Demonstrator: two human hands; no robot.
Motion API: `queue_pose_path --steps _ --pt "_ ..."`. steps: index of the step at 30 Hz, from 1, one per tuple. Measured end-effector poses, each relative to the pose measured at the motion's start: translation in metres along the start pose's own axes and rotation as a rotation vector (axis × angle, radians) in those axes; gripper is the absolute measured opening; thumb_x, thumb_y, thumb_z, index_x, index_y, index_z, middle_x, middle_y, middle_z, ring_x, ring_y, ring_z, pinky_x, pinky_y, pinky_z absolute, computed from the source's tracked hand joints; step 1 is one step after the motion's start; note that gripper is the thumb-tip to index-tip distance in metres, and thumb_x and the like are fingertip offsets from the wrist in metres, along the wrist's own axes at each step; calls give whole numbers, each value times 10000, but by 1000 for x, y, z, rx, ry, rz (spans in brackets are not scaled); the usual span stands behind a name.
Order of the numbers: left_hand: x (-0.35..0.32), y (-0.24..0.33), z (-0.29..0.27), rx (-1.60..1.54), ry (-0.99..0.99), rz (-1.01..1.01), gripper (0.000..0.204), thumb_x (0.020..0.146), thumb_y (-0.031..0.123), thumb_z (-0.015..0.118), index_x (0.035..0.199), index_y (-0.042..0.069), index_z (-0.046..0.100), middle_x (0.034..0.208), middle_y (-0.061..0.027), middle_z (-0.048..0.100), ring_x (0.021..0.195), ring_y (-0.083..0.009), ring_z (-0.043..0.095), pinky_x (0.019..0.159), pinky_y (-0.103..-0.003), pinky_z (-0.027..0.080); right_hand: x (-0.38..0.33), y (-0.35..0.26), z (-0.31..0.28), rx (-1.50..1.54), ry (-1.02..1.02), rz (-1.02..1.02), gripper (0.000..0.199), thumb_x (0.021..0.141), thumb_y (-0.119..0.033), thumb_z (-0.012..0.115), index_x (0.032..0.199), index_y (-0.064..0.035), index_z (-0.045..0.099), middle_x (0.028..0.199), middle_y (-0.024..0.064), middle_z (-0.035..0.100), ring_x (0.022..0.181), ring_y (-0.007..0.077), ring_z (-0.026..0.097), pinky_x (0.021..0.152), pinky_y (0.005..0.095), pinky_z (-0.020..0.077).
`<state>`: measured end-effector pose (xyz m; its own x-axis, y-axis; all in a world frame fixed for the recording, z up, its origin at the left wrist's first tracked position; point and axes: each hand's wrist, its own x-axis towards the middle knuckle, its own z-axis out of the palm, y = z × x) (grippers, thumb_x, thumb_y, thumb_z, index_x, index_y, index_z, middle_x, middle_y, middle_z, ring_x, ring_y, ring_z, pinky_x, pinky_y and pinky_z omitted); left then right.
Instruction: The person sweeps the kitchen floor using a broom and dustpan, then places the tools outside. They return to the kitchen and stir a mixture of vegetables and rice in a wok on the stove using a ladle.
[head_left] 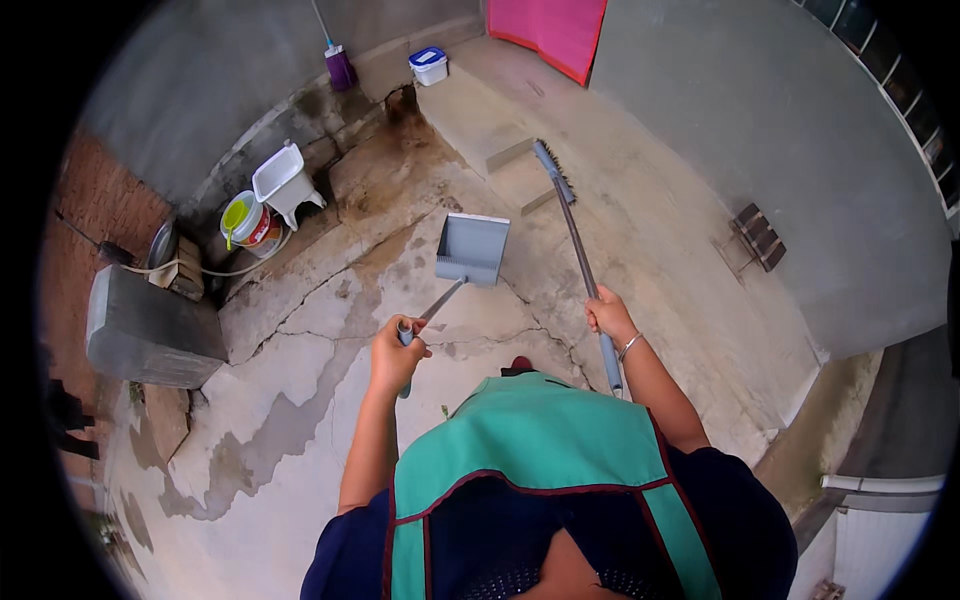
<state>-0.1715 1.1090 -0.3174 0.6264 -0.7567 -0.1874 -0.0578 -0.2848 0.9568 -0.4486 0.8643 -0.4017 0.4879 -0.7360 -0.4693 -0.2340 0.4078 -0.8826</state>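
There is one broom (577,240) and one dustpan (472,248). I see one bucket (262,230), one blue-lidded box (430,70) and one pink cloth (550,30).

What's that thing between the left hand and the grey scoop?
In the head view, a thin silvery pole runs between the left hand and the grey scoop, with the cracked concrete floor behind it.

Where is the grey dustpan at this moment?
In the head view, the grey dustpan is just above the picture's centre, its handle held in the left hand, to the left of the long-handled broom.
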Motion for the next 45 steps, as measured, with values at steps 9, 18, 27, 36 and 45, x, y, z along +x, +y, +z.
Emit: queue_pose_path --steps 9,18,27,36,45 --pt "309 33 -62 32 29 -38 95 720 -64 476 793 -3 480 977 -127 622 634 -158 636 544 -259 500 301 -163 103 25 31 15 526 852 -71 496 1349 -32 326 657 24 505 467 84 461 404 240 404" --pt "626 56 -143 120 -102 -62 111 694 -39 530 780 8 479 955 -117 641 653 -158 631 570 -284 510 579 -259 219 45 93 125 518 854 -69 483 1348 -37 330 645 32 505 457 95 460 384 250 392" --pt "787 118 -193 222 -30 -113 136 677 -70 521 765 14 461 959 -120 646 645 -129 601 551 -264 485 863 -326 291 -106 158 82 129 836 -29 486 965 -30 491 605 38 483 432 119 455 368 272 384" --pt "907 228 -179 473 -216 -77 146 677 -121 491 743 1 445 956 -150 633 586 -138 617 512 -245 485 984 -427 282 356 -258 292 344 880 -54 482 1221 -52 434 717 45 522 493 101 458 401 249 366" --pt "1084 339 -128 305 -425 25 151 682 -112 501 762 4 445 936 -147 637 605 -150 640 517 -247 499 897 -525 180 787 216 -10 519 937 -102 404 1422 -144 226 792 63 517 490 87 433 414 212 367"
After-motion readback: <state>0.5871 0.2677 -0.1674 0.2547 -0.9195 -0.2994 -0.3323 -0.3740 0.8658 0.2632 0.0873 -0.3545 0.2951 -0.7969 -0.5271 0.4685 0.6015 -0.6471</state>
